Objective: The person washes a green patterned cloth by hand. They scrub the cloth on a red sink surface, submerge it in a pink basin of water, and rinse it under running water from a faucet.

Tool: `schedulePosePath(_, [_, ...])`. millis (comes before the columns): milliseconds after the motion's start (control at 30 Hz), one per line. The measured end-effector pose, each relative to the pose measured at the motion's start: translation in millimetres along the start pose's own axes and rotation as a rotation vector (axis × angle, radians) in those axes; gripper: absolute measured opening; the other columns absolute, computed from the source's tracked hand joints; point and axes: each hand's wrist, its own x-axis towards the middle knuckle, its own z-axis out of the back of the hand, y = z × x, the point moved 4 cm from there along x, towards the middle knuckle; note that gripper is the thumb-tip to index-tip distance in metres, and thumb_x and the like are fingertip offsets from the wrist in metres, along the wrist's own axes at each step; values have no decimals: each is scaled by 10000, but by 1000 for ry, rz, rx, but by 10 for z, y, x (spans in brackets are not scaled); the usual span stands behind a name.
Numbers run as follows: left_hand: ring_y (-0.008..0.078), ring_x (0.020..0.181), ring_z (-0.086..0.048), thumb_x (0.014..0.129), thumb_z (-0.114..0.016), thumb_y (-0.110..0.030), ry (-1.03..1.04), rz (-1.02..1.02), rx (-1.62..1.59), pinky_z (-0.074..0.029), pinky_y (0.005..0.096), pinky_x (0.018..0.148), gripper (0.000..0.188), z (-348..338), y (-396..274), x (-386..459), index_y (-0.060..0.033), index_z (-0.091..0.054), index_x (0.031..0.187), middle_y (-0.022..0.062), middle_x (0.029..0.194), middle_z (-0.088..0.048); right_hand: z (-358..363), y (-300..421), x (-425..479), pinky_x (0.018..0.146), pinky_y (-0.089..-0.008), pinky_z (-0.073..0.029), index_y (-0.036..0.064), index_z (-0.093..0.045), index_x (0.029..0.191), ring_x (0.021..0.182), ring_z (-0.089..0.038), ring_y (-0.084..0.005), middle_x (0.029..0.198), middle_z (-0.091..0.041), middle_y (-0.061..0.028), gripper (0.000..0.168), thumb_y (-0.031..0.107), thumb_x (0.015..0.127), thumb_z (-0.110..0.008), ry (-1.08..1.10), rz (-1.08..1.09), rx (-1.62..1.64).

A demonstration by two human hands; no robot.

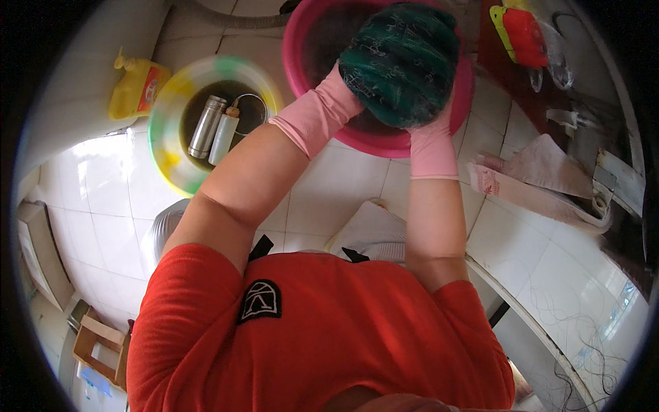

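Both my hands wear pink rubber gloves and hold up a wet, dark green patterned cloth (404,64) over a pink plastic basin (368,147). My left hand (347,90) is at the cloth's left edge, its fingers hidden behind the fabric. At the lower right of the cloth, my right hand (435,121) has its fingers covered too. Dark liquid shows inside the pink basin. Left of it stands a yellow, green and white basin (165,129), with a metal flask (207,126) and a pale bottle (224,138) lying in its dark water.
A yellow jug with a pump (131,90) stands at the upper left. A grey corrugated hose (231,20) runs behind the basins. Pinkish cloths (540,175) lie at the right. A brown wooden frame-like object (100,345) sits at the lower left on the tiled floor's far side.
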Motion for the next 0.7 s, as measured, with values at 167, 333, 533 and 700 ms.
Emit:
schedulePosePath(167, [259, 1224, -545, 1030, -391, -86, -12, 338, -550, -431, 383, 1084, 399, -332, -591, -80, -77, -469, 1421, 113, 1389, -548, 169, -74, -13, 1051, -499, -446, 138, -449, 1444, 1282, -503, -351, 1425, -511, -127, 573, 489, 1009, -321, -67, -56, 56])
schedulePosePath(333, [247, 1156, -575, 1037, -400, -109, -38, 213, -605, -462, 383, 1041, 354, 79, 432, -168, -69, -511, 1370, 97, 1322, -590, -59, 83, -118, 1074, -502, -430, 146, -446, 1445, 1274, -508, -356, 1419, -513, -130, 551, 480, 1017, -354, -154, 40, -174])
schedulePosePath(533, [218, 1154, -568, 995, -509, -81, -71, 335, -832, -460, 368, 1027, 343, 135, 429, -165, -51, -527, 1336, 91, 1303, -596, 110, 99, -176, 1144, -454, -348, 119, -401, 1466, 1318, -475, -332, 1449, -486, -125, 579, 465, 1004, -450, -175, 146, 8])
schedulePosePath(700, [184, 1196, -549, 885, -687, -124, 373, 474, 139, -422, 320, 1057, 591, 275, -415, -130, 6, -438, 1404, 91, 1333, -573, 436, 340, -176, 1095, -470, -405, 107, -481, 1409, 1274, -514, -332, 1399, -534, -126, 548, 453, 984, -489, -103, 235, 86])
